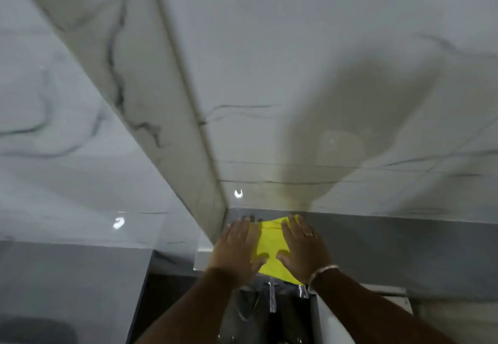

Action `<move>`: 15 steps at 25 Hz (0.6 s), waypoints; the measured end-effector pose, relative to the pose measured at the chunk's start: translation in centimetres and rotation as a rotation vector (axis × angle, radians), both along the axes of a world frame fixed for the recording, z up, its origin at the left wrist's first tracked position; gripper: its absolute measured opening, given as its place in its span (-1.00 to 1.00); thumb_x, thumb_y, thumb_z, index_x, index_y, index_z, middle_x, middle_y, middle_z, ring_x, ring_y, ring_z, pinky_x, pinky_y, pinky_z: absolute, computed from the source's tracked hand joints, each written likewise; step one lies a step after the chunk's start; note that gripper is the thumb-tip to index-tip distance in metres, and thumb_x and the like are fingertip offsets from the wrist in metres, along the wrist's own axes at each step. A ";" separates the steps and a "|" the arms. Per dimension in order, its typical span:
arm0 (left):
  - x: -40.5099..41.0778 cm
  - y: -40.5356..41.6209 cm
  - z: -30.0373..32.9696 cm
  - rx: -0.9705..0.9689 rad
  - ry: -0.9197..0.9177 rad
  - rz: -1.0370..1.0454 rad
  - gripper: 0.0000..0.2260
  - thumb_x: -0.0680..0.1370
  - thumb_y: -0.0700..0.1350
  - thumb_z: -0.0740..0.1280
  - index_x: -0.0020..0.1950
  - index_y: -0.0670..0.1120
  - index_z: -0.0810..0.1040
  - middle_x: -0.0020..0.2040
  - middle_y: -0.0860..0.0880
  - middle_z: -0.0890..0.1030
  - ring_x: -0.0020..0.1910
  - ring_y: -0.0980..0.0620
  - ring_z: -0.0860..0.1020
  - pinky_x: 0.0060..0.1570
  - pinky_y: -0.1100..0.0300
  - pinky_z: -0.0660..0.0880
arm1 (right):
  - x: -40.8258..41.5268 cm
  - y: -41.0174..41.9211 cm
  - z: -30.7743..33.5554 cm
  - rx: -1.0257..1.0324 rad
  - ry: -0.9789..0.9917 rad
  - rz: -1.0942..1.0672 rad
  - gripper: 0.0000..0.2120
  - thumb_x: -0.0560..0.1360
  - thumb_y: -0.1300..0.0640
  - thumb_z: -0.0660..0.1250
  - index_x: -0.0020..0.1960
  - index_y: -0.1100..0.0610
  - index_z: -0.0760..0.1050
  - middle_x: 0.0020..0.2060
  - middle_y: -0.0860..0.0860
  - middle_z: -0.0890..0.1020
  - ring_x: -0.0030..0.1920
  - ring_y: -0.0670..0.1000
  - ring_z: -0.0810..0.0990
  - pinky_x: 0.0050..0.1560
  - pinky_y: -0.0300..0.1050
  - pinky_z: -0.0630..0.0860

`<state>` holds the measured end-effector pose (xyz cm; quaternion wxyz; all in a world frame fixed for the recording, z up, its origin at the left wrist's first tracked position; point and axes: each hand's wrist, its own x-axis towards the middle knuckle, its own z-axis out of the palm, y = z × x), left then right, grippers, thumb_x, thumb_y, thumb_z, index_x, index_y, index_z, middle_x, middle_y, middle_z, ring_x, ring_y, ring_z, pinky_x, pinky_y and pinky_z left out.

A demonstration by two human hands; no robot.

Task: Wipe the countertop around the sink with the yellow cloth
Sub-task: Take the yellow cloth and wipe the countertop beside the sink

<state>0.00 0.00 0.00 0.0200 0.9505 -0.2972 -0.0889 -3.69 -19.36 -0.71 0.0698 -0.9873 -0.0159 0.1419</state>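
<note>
A yellow cloth (272, 246) lies flat on the grey countertop (404, 257) behind the sink, close to the marble wall. My left hand (235, 249) presses flat on the cloth's left edge, fingers spread. My right hand (304, 249), with a ring and a metal bracelet, presses flat on the cloth's right part. Below the cloth, a chrome tap (272, 298) stands over the dark sink (250, 314), which both forearms partly hide.
A glossy white marble wall (323, 74) with dark veins rises behind the counter. A marble column (151, 96) juts out at the left and meets the counter by my left hand. More grey counter (67, 276) lies at the lower left.
</note>
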 end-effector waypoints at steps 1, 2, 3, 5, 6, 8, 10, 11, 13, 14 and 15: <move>1.1 -0.8 -1.1 0.016 0.012 -0.004 -0.28 0.51 0.31 0.01 0.52 -0.12 0.18 0.53 -0.17 0.28 0.49 -0.18 0.28 0.46 -0.10 0.16 | 0.8 -0.1 -1.2 0.028 0.049 -0.050 -0.23 0.19 -0.26 0.28 0.26 0.17 0.36 0.23 0.21 0.56 0.18 0.26 0.56 0.03 0.18 0.56; 2.2 -1.6 -1.4 0.021 0.080 0.003 -0.30 0.54 0.29 -0.03 0.55 -0.12 0.12 0.56 -0.15 0.21 0.52 -0.15 0.21 0.47 -0.08 0.11 | 1.4 -0.3 -2.1 0.014 0.021 -0.067 -0.24 0.21 -0.26 0.24 0.27 0.18 0.36 0.21 0.22 0.57 0.16 0.27 0.57 0.00 0.20 0.56; 3.4 -2.2 -2.2 0.046 0.102 -0.021 -0.32 0.56 0.26 -0.01 0.56 -0.12 0.08 0.58 -0.14 0.16 0.54 -0.14 0.16 0.48 -0.07 0.09 | 2.0 -0.5 -3.3 0.007 0.024 -0.072 -0.24 0.24 -0.26 0.20 0.30 0.20 0.36 0.23 0.25 0.55 0.19 0.30 0.55 0.04 0.23 0.53; 5.4 -3.5 -2.6 0.026 0.130 -0.045 -0.31 0.58 0.19 0.14 0.58 -0.12 0.01 0.59 -0.14 0.11 0.54 -0.15 0.13 0.47 -0.07 0.11 | 3.3 -0.8 -4.0 0.020 0.012 -0.093 -0.21 0.34 -0.24 0.21 0.42 0.21 0.24 0.37 0.28 0.38 0.36 0.32 0.35 0.28 0.23 0.34; 5.5 -3.7 -3.2 0.046 0.149 -0.067 -0.29 0.57 0.16 0.21 0.58 -0.12 -0.01 0.58 -0.15 0.13 0.52 -0.17 0.17 0.45 -0.09 0.14 | 3.5 -0.9 -4.1 0.017 0.079 -0.085 -0.20 0.37 -0.23 0.25 0.46 0.19 0.16 0.41 0.27 0.31 0.40 0.29 0.27 0.35 0.18 0.25; 4.8 -3.7 -3.4 0.113 0.166 -0.080 -0.25 0.54 0.12 0.29 0.58 -0.11 0.00 0.51 -0.16 0.29 0.42 -0.20 0.33 0.35 -0.10 0.28 | 3.7 -0.9 -3.2 -0.022 0.091 -0.063 -0.19 0.36 -0.22 0.32 0.45 0.15 0.15 0.35 0.23 0.37 0.32 0.26 0.35 0.30 0.11 0.28; 3.8 -3.7 -3.2 0.129 0.097 -0.071 -0.29 0.51 0.11 0.33 0.55 -0.09 0.11 0.40 -0.14 0.41 0.30 -0.18 0.42 0.21 -0.06 0.36 | 3.3 -1.0 -2.5 -0.018 0.120 -0.026 -0.32 0.34 -0.20 0.36 0.34 0.11 0.30 0.24 0.18 0.47 0.20 0.24 0.45 0.17 0.06 0.38; 3.4 -3.9 -2.9 0.125 0.085 -0.083 -0.35 0.49 0.11 0.35 0.50 -0.06 0.21 0.35 -0.13 0.43 0.27 -0.17 0.43 0.18 -0.04 0.37 | 2.9 -1.0 -2.1 0.010 0.157 -0.014 -0.39 0.35 -0.17 0.37 0.29 0.10 0.35 0.21 0.16 0.48 0.18 0.23 0.47 0.14 0.04 0.41; 3.1 -3.8 -1.8 0.127 0.106 -0.137 -0.50 0.47 0.08 0.39 0.38 -0.01 0.39 0.30 -0.12 0.46 0.23 -0.17 0.46 0.14 0.00 0.40 | 2.4 -1.0 -1.8 0.034 0.212 0.030 -0.48 0.37 -0.11 0.39 0.23 0.11 0.41 0.20 0.16 0.49 0.19 0.22 0.47 0.15 0.03 0.42; 2.7 -3.3 -1.1 0.124 0.133 -0.144 -0.53 0.47 0.07 0.40 0.35 0.00 0.43 0.31 -0.12 0.45 0.23 -0.18 0.47 0.13 0.01 0.42 | 2.1 -0.8 -1.4 0.029 0.212 0.078 -0.51 0.38 -0.08 0.39 0.22 0.13 0.43 0.20 0.16 0.50 0.19 0.22 0.47 0.16 0.02 0.41; 2.3 -2.6 -0.2 0.112 0.175 -0.138 -0.53 0.48 0.07 0.40 0.36 0.01 0.44 0.34 -0.13 0.44 0.25 -0.19 0.47 0.15 0.00 0.44 | 1.8 -0.5 -0.8 0.027 0.202 0.136 -0.54 0.39 -0.05 0.40 0.20 0.15 0.44 0.19 0.16 0.52 0.19 0.21 0.48 0.15 0.00 0.41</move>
